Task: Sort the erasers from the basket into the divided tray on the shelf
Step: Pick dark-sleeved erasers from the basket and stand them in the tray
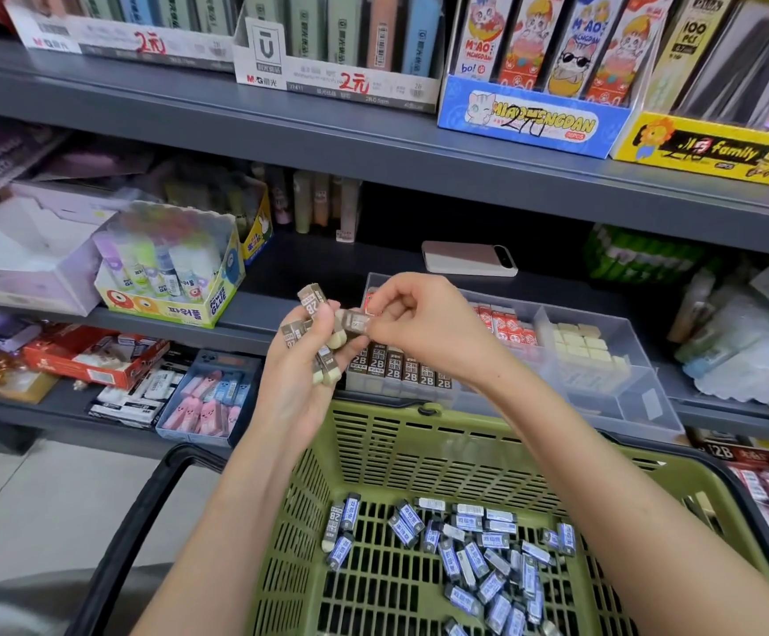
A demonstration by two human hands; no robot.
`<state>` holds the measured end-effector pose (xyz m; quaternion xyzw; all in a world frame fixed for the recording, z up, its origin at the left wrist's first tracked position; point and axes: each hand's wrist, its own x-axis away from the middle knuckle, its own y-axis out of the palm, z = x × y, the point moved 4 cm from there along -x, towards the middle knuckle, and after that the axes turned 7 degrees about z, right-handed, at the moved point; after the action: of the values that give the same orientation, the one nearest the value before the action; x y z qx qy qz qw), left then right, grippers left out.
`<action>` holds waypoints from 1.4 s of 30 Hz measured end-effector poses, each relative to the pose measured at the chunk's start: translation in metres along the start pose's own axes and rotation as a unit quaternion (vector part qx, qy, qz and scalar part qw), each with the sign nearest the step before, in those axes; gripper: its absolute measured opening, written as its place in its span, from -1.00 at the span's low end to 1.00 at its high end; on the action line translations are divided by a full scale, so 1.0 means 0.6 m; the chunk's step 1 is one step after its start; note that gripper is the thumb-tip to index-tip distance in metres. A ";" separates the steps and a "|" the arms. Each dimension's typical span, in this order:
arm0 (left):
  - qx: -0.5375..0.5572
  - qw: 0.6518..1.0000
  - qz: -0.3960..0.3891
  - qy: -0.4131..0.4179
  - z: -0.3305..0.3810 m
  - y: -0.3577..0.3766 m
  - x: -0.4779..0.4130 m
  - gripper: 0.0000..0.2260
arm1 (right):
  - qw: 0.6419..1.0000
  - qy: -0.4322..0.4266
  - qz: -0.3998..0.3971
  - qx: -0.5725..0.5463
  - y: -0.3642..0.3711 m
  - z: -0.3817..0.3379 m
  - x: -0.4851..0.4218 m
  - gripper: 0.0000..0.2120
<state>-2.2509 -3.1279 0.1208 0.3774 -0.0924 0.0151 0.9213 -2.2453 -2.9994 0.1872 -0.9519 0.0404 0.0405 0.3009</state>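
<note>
A bunch of brown-sleeved 2B erasers [311, 307] is being gripped in the left hand [295, 387], the fingers being curled round them, above the far rim of the green basket [419, 447]. A single brown-sleeved eraser [356, 321] is being pinched between the thumb and forefinger of the right hand [419, 323], right at the top of the bunch; whether it is touching the others cannot be told. Both hands are being held in front of the clear divided tray [603, 403], which is being carried by the dark shelf [327, 259]. In the tray's near left compartment a row of brown 2B erasers [401, 371] is being kept upright, partly hidden behind the hands. Red-and-white erasers [506, 325] are being kept in a compartment behind that row, and bare cream erasers [584, 346] in a compartment to the right. A loose heap of blue-and-white-sleeved erasers [479, 557] is lying on the basket's slotted floor. Behind the tray a pale flat phone [467, 258] is lying on the shelf, and a box of glue sticks [167, 273] is standing well to the left.
</note>
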 end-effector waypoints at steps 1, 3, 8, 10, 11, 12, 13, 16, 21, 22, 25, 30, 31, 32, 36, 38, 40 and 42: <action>0.011 1.000 0.005 0.000 0.000 0.000 -0.001 -0.82 | 1.000 -0.005 -0.008 0.022 -0.002 0.000 0.001 -0.82; 0.028 1.000 0.014 0.000 0.002 -0.001 -0.002 -0.82 | 0.998 -0.015 -0.037 0.051 -0.001 0.001 0.006 -0.64; 0.030 0.999 0.006 -0.014 0.000 -0.004 -0.002 -0.81 | 0.995 -0.056 -0.053 0.071 0.004 -0.003 0.021 -0.52; 0.027 0.999 0.001 -0.016 -0.001 -0.004 0.000 -0.81 | 0.997 -0.042 -0.061 0.009 -0.001 -0.002 0.025 -0.54; 0.025 1.000 0.001 -0.016 -0.001 -0.005 -0.001 -0.80 | 0.997 -0.023 -0.059 -0.038 -0.006 0.002 0.025 -0.56; 0.020 1.000 0.005 -0.012 0.001 -0.007 -0.003 -0.79 | 0.995 0.005 -0.051 -0.087 -0.014 0.009 0.022 -0.57; 0.012 1.000 0.013 -0.005 0.003 -0.010 -0.005 -0.79 | 0.990 0.036 -0.036 -0.130 -0.022 0.018 0.019 -0.58; 0.009 1.000 0.027 0.009 0.009 -0.019 -0.008 -0.79 | 0.980 0.101 0.023 -0.171 -0.043 0.047 0.012 -0.68; 0.012 1.000 0.026 -0.004 0.005 -0.022 -0.007 -0.75 | 0.974 0.159 0.033 -0.158 -0.028 0.075 0.012 -0.79; 0.005 1.000 0.025 -0.006 0.004 -0.021 -0.007 -0.74 | 0.973 0.167 0.027 -0.159 -0.022 0.078 0.012 -0.80; -0.023 0.999 0.032 0.000 0.003 -0.020 -0.005 -0.72 | 0.974 0.178 0.014 -0.139 -0.007 0.083 0.009 -0.81; -0.062 0.997 0.042 0.036 0.007 -0.019 -0.004 -0.64 | 0.983 0.170 0.006 -0.068 0.006 0.088 0.005 -0.82; -0.066 0.996 0.044 0.038 0.008 -0.019 -0.003 -0.64 | 0.986 0.162 0.007 -0.047 0.008 0.088 0.005 -0.80; -0.069 0.996 0.044 0.039 0.008 -0.019 -0.002 -0.65 | 0.988 0.155 0.006 -0.026 0.010 0.088 0.005 -0.77; -0.089 0.994 0.041 0.038 0.007 -0.016 0.002 -0.68 | 0.990 0.098 0.007 0.101 0.014 0.081 0.006 -0.71; -0.097 0.994 0.038 0.041 0.007 -0.014 0.004 -0.66 | 0.986 0.038 0.037 0.158 0.008 0.066 0.006 -0.75; -0.117 0.992 0.024 0.049 0.007 -0.013 0.005 -0.64 | 0.992 0.003 0.075 0.099 0.001 0.047 0.010 -0.82; -0.153 0.986 0.000 0.062 0.006 -0.011 0.008 -0.66 | 0.996 0.011 0.065 -0.057 -0.002 0.026 0.015 -0.89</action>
<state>-2.2464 -3.1351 0.1199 0.2306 -0.0366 0.0240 0.9721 -2.2368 -2.9899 0.1742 -0.9633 0.1033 0.0517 0.2424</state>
